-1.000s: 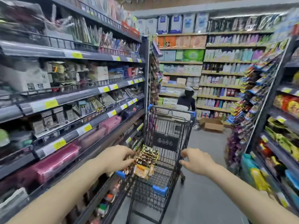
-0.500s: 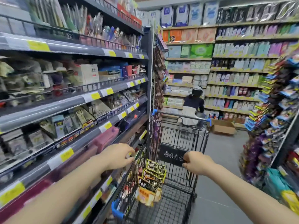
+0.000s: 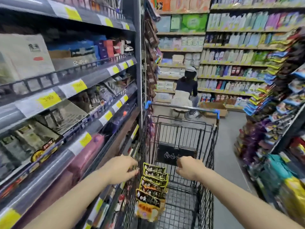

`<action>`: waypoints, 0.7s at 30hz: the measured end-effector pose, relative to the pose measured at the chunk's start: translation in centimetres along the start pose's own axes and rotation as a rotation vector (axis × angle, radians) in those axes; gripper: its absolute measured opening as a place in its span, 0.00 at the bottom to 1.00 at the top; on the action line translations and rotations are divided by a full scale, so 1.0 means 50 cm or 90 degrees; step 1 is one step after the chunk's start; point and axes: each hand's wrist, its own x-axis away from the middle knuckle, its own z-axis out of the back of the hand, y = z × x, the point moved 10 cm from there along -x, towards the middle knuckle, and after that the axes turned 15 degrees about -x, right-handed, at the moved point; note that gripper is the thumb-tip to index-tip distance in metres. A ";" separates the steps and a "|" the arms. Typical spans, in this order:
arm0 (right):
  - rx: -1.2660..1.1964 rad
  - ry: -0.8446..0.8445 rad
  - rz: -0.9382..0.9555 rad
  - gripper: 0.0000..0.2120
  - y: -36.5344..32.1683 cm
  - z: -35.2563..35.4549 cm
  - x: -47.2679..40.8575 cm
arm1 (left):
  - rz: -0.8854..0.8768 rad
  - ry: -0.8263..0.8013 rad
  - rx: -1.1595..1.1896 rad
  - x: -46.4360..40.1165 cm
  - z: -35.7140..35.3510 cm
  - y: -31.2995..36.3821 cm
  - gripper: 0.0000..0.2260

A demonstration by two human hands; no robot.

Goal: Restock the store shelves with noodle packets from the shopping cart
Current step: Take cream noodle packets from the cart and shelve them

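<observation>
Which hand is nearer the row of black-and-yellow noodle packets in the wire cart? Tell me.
Left. The left hand is right beside the noodle packets, at the cart's left wall; the right hand is farther off on their right.

Black wire-metal shopping cart [image 3: 181, 133] with blue plastic corners, glossy film noodle packets [image 3: 152, 185] beside left fingers [image 3: 132, 169], smooth grey floor [image 3: 229, 162]

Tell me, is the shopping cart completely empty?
No, a row of noodle packets stands inside the cart, along its left side.
</observation>
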 end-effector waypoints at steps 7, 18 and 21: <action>-0.072 -0.072 -0.091 0.14 0.101 -0.177 -0.114 | -0.047 -0.067 0.084 -0.113 -0.175 -0.011 0.20; -0.319 -0.161 -0.320 0.33 0.287 -0.605 -0.230 | -0.129 0.006 0.070 -0.222 -0.432 0.012 0.15; -0.363 -0.167 -0.350 0.29 0.293 -0.686 -0.253 | -0.161 0.063 0.051 -0.235 -0.469 0.027 0.13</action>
